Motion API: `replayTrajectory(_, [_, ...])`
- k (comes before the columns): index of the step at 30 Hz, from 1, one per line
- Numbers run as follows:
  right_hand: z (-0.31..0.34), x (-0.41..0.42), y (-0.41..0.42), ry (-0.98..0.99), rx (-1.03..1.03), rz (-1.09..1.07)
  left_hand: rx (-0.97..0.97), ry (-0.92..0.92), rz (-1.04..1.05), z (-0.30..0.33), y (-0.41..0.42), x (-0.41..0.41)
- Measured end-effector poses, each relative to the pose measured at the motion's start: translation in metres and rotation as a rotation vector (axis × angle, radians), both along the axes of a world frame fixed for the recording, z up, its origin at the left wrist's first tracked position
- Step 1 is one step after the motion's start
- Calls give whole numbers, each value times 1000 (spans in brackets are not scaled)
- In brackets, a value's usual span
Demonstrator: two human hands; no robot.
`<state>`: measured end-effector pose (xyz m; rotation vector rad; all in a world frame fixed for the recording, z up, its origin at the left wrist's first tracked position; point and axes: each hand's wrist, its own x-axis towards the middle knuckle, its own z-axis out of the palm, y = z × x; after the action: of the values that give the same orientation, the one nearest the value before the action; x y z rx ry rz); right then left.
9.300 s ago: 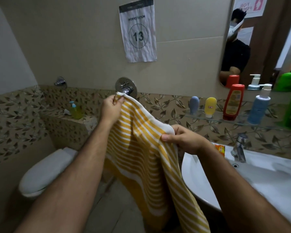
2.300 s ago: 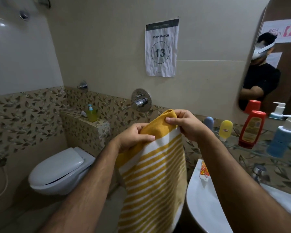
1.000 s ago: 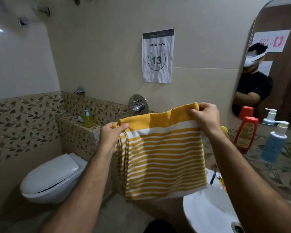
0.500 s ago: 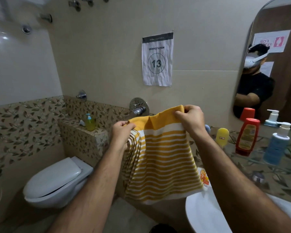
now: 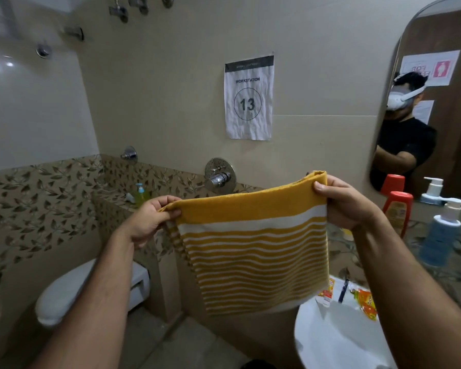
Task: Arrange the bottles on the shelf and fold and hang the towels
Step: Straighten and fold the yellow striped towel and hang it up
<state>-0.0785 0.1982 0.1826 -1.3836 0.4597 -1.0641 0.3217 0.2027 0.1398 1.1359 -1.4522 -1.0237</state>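
Yellow-and-white striped towel point(image 5: 253, 251), folded, hung in the air between both hands, stretched flat. Left hand point(image 5: 149, 219) pinched its upper left corner, fingers point(image 5: 171, 214) curled over the edge; right hand point(image 5: 341, 202) gripped the upper right corner. Beside the right fingers stood a red bottle point(image 5: 397, 211) and a blue pump bottle point(image 5: 441, 235); below them, a white sink point(image 5: 330, 339).

I hold a folded yellow-and-white striped towel point(image 5: 253, 251) stretched between my left hand point(image 5: 151, 218) and right hand point(image 5: 342, 202), each pinching a top corner, before the wall tap point(image 5: 220, 177); red bottle point(image 5: 397, 211) and blue pump bottle point(image 5: 441, 235) stand at right.
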Motion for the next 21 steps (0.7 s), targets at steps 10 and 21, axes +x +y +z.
replayTrajectory(10, [-1, 60, 15, -275, 171, 342, 43, 451, -317, -13, -3, -50])
replayTrajectory(21, [-5, 72, 25, 28, -49, 452, -57, 617, -695, -5, -4, -105])
